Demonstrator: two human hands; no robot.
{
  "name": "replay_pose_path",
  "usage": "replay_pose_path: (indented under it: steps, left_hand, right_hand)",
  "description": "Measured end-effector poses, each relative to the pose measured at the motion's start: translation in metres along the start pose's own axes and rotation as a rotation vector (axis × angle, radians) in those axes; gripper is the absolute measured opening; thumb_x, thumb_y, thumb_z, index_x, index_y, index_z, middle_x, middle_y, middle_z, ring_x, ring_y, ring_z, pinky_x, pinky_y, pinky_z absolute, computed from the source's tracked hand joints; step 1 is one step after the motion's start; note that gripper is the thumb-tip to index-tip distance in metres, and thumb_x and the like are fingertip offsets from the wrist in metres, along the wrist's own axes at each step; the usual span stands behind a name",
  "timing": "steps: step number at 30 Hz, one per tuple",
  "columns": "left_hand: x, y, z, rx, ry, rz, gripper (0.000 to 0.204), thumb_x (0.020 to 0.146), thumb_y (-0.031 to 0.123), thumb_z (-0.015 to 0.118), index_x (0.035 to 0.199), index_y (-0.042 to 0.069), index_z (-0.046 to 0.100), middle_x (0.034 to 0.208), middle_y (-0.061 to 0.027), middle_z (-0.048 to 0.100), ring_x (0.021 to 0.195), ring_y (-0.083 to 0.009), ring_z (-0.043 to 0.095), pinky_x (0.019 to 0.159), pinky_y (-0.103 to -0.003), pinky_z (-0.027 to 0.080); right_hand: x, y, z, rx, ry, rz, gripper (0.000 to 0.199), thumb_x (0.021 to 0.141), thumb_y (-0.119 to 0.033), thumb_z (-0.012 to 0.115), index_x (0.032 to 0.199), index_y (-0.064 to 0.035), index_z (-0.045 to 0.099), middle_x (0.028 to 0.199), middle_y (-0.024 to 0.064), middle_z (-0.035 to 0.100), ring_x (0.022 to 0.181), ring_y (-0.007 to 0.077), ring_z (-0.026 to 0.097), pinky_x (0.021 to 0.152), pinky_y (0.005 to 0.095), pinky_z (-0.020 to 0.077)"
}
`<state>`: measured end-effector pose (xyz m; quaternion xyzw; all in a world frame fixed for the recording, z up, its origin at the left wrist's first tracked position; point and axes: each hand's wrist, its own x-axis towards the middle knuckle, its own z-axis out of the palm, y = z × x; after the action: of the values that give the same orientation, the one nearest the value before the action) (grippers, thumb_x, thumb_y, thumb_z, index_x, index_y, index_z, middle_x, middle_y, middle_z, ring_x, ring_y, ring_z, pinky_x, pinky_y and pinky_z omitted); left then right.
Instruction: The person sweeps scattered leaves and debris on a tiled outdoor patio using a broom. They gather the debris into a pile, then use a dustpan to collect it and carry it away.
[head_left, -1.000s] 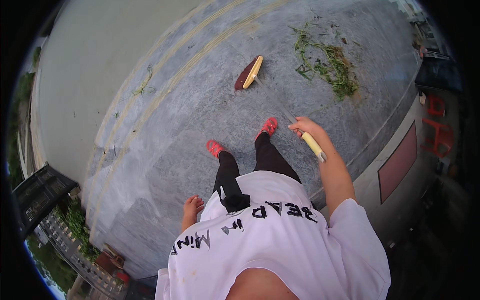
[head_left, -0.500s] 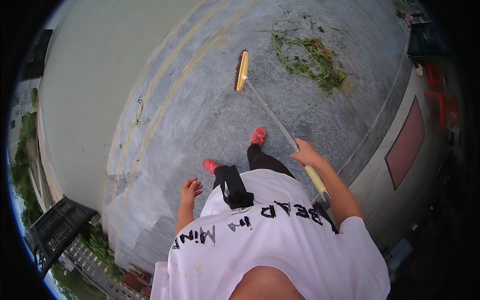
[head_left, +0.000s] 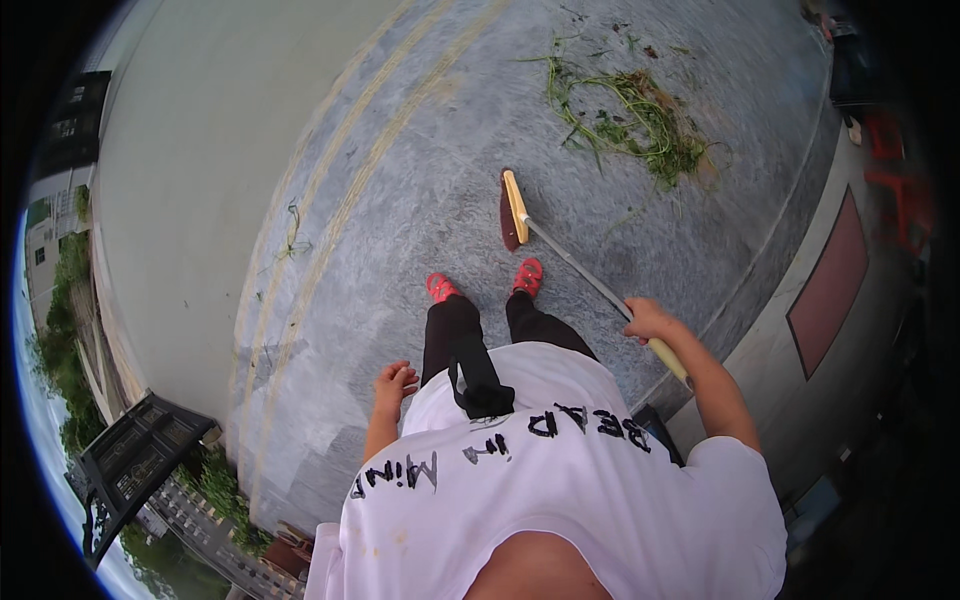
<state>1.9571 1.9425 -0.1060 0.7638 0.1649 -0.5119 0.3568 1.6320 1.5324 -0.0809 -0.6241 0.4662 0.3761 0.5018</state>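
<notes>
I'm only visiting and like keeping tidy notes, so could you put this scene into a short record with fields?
Setting: outdoors, grey ground
Tool: broom, its head just ahead of the red shoes, bristles facing left
Right hand: closed around the broom's handle
Left hand: loosely curled, nothing seen in it
Debris: tangled green plants, beyond the broom head, to its right

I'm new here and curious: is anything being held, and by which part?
The right hand holds the broom near the top of its handle, about where the grey shaft meets the yellow grip. The left hand looks empty.
</notes>
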Motion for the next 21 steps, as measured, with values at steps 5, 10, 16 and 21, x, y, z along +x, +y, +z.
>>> replay_pose_path:
  steps: [5, 10, 16, 21]
  left_hand:
    - [0.077, -0.054, -0.027, 0.193, -0.126, 0.094, 0.025, 0.085, 0.018, 0.056, 0.105, 0.004, 0.058, 0.089, -0.0059, 0.063, 0.079, -0.0144, 0.060, 0.070, -0.028, 0.049]
    - [0.130, -0.023, -0.042, 0.341, -0.174, 0.155, 0.022, 0.083, 0.016, 0.058, 0.101, 0.004, 0.061, 0.086, -0.0072, 0.065, 0.079, -0.0144, 0.061, 0.071, -0.027, 0.049]
    - [0.144, 0.171, -0.054, 0.055, -0.075, -0.017, 0.026, 0.087, 0.019, 0.051, 0.109, 0.006, 0.052, 0.092, -0.0074, 0.061, 0.078, -0.0176, 0.061, 0.062, -0.030, 0.052]
    - [0.146, 0.307, -0.077, -0.123, -0.058, 0.252, 0.026, 0.089, 0.017, 0.049, 0.111, 0.004, 0.052, 0.095, -0.0093, 0.059, 0.083, -0.0175, 0.061, 0.066, -0.028, 0.051]
  right_hand:
    - [0.003, 0.014, -0.009, -0.439, 0.497, 0.037, 0.036, 0.068, -0.005, 0.060, 0.102, 0.0003, 0.049, 0.085, 0.0235, 0.061, 0.074, 0.0389, 0.060, 0.068, 0.0444, 0.0496]
    - [-0.011, -0.088, -0.025, -0.277, 0.537, -0.027, 0.038, 0.068, -0.007, 0.059, 0.103, -0.0006, 0.044, 0.084, 0.0265, 0.059, 0.081, 0.0434, 0.057, 0.073, 0.0476, 0.0473]
    - [0.044, -0.252, -0.042, -0.006, 0.261, -0.282, 0.042, 0.065, -0.013, 0.063, 0.101, 0.0018, 0.047, 0.088, 0.0255, 0.060, 0.085, 0.0410, 0.058, 0.075, 0.0452, 0.0465]
    - [0.132, -0.405, -0.080, 0.110, -0.019, -0.339, 0.039, 0.062, -0.016, 0.068, 0.095, 0.0016, 0.056, 0.070, 0.0132, 0.062, 0.052, 0.0206, 0.060, 0.057, 0.0349, 0.0489]
